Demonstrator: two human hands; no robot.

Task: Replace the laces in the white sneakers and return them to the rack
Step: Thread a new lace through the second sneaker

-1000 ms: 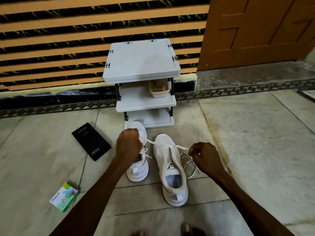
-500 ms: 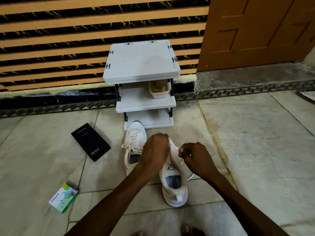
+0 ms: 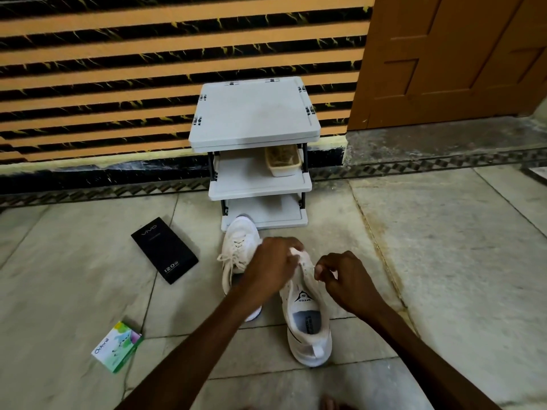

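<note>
On the floor just near of the rack, both white sneakers sit side by side, toes toward it. Left hand is curled over the front of the right sneaker, gripping it. Right hand pinches its lace at the right edge. The left sneaker is laced. A black box and a green box lie to the left.

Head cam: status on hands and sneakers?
Left hand, right hand both pinching near sneaker at its lacing. Far sneaker laced, on floor by rack. Nothing in the way.
</note>
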